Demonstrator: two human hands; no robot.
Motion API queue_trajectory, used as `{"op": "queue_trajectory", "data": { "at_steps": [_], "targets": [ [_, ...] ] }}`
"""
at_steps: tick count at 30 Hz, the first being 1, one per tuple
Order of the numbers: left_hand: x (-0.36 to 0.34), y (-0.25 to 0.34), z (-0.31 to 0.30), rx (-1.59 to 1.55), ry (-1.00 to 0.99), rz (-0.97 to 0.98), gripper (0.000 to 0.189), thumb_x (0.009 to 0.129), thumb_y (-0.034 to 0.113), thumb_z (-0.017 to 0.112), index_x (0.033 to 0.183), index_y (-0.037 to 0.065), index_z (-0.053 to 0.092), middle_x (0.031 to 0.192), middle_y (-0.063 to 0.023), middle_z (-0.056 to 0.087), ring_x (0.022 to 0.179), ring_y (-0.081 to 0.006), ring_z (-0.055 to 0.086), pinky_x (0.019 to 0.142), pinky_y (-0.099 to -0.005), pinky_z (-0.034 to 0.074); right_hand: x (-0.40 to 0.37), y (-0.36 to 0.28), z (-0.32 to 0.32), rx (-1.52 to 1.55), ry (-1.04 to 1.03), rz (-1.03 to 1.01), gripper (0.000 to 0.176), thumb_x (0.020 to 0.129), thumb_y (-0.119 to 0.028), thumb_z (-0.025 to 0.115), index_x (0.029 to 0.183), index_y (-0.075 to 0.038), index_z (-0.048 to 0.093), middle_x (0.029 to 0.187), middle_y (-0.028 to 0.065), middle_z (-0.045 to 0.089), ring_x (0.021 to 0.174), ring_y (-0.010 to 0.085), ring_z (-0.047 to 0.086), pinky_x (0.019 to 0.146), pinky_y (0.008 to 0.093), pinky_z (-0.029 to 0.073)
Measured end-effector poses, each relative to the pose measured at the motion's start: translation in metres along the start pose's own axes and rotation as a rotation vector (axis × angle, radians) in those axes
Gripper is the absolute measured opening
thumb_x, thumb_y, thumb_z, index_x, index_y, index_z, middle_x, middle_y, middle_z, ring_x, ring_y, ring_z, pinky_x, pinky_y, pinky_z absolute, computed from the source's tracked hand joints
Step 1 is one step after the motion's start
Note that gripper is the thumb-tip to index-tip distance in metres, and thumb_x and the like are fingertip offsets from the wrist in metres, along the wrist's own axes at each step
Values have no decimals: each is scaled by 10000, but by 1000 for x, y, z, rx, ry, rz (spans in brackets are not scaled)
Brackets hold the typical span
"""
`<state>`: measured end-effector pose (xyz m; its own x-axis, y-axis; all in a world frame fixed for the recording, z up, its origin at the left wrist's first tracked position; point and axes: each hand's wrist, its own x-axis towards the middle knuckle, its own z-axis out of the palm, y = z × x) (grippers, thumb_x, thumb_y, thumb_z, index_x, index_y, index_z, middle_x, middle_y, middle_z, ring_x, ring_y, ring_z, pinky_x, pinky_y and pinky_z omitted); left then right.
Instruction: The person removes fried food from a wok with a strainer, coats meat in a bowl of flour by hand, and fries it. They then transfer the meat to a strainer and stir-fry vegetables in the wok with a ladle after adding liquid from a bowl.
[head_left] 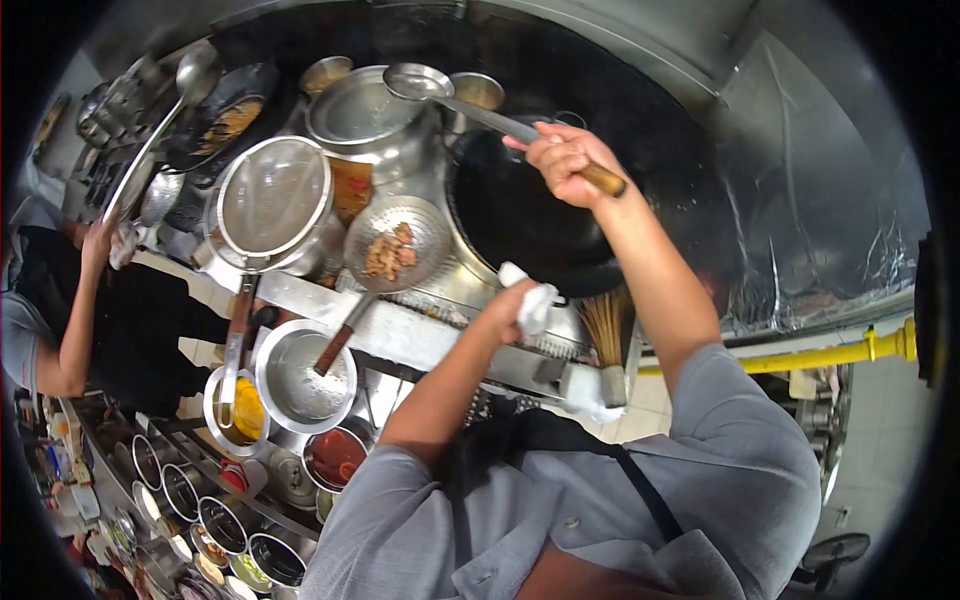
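Observation:
My right hand (566, 163) is closed around the wooden-ended handle of a long ladle (487, 117). The ladle's bowl is up at the left, overlapping the rim of a large metal pot (362, 110) in this view. A folded white cloth (537, 308) is gripped in my left hand (510, 310), right at the near rim of a big black wok (530, 215). The wok's inside is dark. Left of it, a perforated strainer (398, 235) with a wooden handle holds browned pieces of food (390, 253).
A mesh strainer (275, 197) lies over a pot. A bamboo brush (606, 330) stands near the wok. Bowls of yellow liquid (243, 410) and red sauce (335, 458) sit lower left. At far left another person (90, 290) holds a ladle (150, 140) by a food-filled wok (232, 122).

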<state>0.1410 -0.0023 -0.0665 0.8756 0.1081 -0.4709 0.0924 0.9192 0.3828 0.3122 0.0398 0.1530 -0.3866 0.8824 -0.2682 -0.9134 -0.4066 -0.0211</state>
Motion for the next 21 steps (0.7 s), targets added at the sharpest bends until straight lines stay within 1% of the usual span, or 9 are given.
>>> {"op": "queue_trajectory", "data": {
  "at_steps": [3, 7, 8, 13, 15, 16, 18, 20, 21],
  "targets": [
    [-62, 2, -25, 65, -37, -14, 294, 860, 335, 563, 969, 65, 600, 777, -65, 654, 639, -191, 634, 562, -306, 529, -71, 16, -4, -47, 67, -49, 355, 958, -172, 416, 1172, 111, 399, 654, 11, 413, 401, 61, 405, 338, 191, 369],
    [-134, -87, -132, -132, -103, -247, 558, 809, 375, 571, 1188, -24, 477, 888, -189, 627, 733, -281, 645, 607, -376, 559, -130, 25, -38, -184, 331, -128, 266, 949, -153, 435, 1122, 46, 470, 632, -2, 422, 394, 32, 389, 316, 175, 338],
    [-139, -127, -161, -248, 79, -219, 592, 807, 396, 555, 1202, -36, 460, 946, -212, 623, 762, -309, 644, 665, -408, 562, -139, 27, -48, -257, 410, -140, 231, 946, -148, 444, 1098, 20, 490, 623, -7, 426, 392, 22, 382, 309, 168, 326],
    [-135, -193, -138, -376, 112, -128, 541, 780, 291, 596, 1213, 12, 433, 1053, -202, 574, 918, -340, 617, 822, -472, 523, -160, 43, -76, -837, 869, -266, 157, 889, -110, 548, 1032, -48, 533, 627, -11, 447, 391, 28, 391, 293, 199, 302],
    [-112, -216, -156, -314, 254, -85, 401, 835, 227, 572, 1142, -16, 487, 992, -169, 610, 855, -322, 629, 795, -449, 532, -172, 47, -63, -1568, 1054, -235, 346, 846, -99, 586, 1178, -32, 517, 720, 84, 581, 449, 152, 512, 405, 293, 442],
    [-102, -226, -164, -317, 246, -80, 401, 835, 227, 572, 1142, -16, 487, 992, -169, 610, 855, -322, 629, 795, -449, 532, -183, 41, -65, -1577, 1055, -237, 346, 846, -99, 586, 1178, -32, 517, 720, 84, 581, 449, 152, 512, 405, 293, 442],
    [-86, -233, -173, -301, 268, -88, 326, 825, 215, 596, 1062, 10, 509, 938, -134, 608, 807, -296, 633, 759, -440, 541, -204, 30, -67, -2765, 848, -990, 523, 819, -102, 597, 1310, -27, 433, 947, 171, 655, 671, 297, 630, 653, 362, 516],
    [-92, -226, -171, -311, 272, -61, 301, 826, 202, 587, 1049, 14, 512, 918, -127, 609, 799, -287, 633, 747, -437, 542, -213, 40, -37, -2523, 1135, -796, 604, 810, -108, 602, 1362, -44, 365, 1136, 180, 605, 947, 350, 609, 879, 339, 453],
    [-99, -218, -167, -316, 283, -41, 277, 827, 189, 578, 1035, 18, 514, 897, -121, 610, 791, -279, 633, 735, -433, 543, -208, 57, -15, -2265, 1291, -648, 600, 811, -79, 608, 1363, -40, 375, 1183, 179, 590, 1057, 274, 592, 921, 296, 425]
  ]
}}
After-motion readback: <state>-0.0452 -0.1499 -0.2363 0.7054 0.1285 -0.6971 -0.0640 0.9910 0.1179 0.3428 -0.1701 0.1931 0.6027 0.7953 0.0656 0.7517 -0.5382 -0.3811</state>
